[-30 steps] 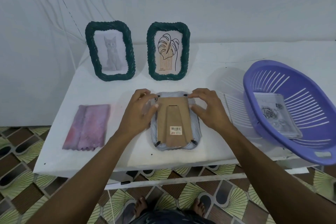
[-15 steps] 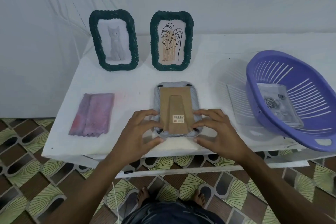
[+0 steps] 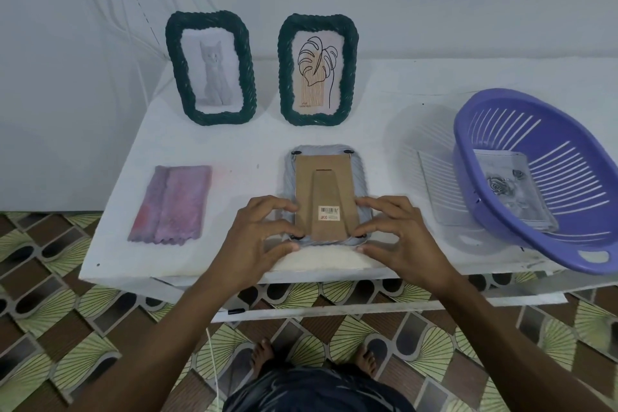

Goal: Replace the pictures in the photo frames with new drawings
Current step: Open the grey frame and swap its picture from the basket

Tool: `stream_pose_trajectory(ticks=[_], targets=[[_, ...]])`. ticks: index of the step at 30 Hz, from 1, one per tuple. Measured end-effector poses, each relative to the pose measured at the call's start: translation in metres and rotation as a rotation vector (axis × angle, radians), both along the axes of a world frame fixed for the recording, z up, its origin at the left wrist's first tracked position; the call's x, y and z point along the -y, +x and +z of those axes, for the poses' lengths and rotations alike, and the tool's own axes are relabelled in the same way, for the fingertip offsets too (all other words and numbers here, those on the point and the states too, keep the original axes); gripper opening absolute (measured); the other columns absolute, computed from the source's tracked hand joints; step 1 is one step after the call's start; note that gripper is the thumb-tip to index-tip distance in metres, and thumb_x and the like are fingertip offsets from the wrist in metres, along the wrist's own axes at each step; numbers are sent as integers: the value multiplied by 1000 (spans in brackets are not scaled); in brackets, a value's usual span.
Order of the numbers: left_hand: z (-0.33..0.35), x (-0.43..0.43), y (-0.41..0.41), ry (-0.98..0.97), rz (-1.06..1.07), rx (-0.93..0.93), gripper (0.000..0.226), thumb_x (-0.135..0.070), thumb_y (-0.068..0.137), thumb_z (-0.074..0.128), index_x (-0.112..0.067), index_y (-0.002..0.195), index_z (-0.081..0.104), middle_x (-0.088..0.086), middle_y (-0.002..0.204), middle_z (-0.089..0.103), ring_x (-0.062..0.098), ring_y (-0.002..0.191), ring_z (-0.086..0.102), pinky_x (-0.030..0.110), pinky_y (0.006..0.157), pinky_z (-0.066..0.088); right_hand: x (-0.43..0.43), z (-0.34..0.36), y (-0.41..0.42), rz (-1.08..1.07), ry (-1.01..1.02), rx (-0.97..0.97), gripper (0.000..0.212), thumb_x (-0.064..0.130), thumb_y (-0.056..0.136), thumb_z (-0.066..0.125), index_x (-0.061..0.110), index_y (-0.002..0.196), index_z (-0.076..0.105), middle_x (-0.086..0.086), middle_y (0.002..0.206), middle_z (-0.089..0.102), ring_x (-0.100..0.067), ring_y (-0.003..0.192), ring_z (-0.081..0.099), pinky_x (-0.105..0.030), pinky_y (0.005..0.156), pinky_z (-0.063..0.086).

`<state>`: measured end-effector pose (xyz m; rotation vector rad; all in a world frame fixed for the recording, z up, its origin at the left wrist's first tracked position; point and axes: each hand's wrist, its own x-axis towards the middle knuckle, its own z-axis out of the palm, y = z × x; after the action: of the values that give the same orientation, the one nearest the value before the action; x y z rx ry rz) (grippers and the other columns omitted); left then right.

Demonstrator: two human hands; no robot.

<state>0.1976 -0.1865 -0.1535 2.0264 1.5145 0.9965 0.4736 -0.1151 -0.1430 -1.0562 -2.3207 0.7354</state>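
The basket (image 3: 463, 164) is holding loose drawings (image 3: 511, 191). The left hand (image 3: 257, 241) and right hand (image 3: 398, 237) are pinching the near corners of the face-down frame (image 3: 326, 191), having left its far corners.

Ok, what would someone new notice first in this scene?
The left hand and right hand grip the lower corners of a grey photo frame lying face down at the table's front, cardboard back up. Behind stand a green cat-drawing frame and, right of it, a green leaf-drawing frame. A purple basket at the right holds a rose drawing.
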Motion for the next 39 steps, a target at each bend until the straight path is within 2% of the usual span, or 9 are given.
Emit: stream_pose_trajectory(ticks=[6,9,12,16,19,27,30,35,39], targets=[[3,-3,1,-61,54,13,34,-47,80,66,-31,110,70,-16,130,51,8,128,39,44,107,36,-2,7,2,5,-43,-55,29,39,76,74,32,104,72,17,130,59,-3,122,46,-25,99,34],[18,-22,11,-99,166,-20,48,-55,80,58,-32,122,62,-16,130,47,5,126,35,43,108,32,-17,15,-2,-44,-108,-141,23,21,83,73,27,106,71,12,117,66,0,110,55,-9,90,36],[32,-47,35,-140,225,-176,57,-62,80,53,-32,129,53,-9,134,43,11,126,33,40,108,29,-38,15,-13,-104,-53,-93,19,15,87,70,24,103,70,10,109,68,3,97,56,-1,78,35],[23,-61,65,-132,302,-460,69,-74,74,46,-30,126,50,0,140,37,24,129,35,46,107,27,-51,3,-21,-149,-56,-90,20,9,87,66,21,102,70,9,103,69,-2,91,56,0,78,32],[13,-58,72,-55,353,-535,62,-67,74,49,-26,121,52,4,137,38,29,127,38,51,104,28,-48,-5,-21,-163,-1,-152,29,-3,83,66,18,103,70,11,102,67,-2,90,55,-1,78,33],[14,-48,74,11,454,-400,66,-61,77,47,-27,133,47,2,150,37,22,134,40,56,114,17,-51,-4,-20,-218,-62,-218,22,9,90,62,24,103,71,13,100,70,0,90,61,-5,72,38],[16,-48,72,36,468,-303,65,-59,77,50,-25,132,48,2,147,39,20,129,44,52,113,26,-51,-1,-20,-218,-79,-233,19,12,91,62,25,102,71,16,100,69,0,90,61,-5,71,39],[24,-45,71,88,481,-120,66,-56,75,57,-23,132,51,-1,142,43,15,121,49,36,97,47,-50,-2,-20,-192,-69,-199,23,15,85,70,25,105,70,12,99,69,-1,88,61,-2,73,37],[35,-46,61,77,513,-91,67,-57,74,53,-24,131,55,-3,143,45,16,119,53,30,90,51,-51,-2,-21,-175,-43,-189,21,17,86,71,22,106,70,9,101,69,-4,88,60,-2,75,36]])
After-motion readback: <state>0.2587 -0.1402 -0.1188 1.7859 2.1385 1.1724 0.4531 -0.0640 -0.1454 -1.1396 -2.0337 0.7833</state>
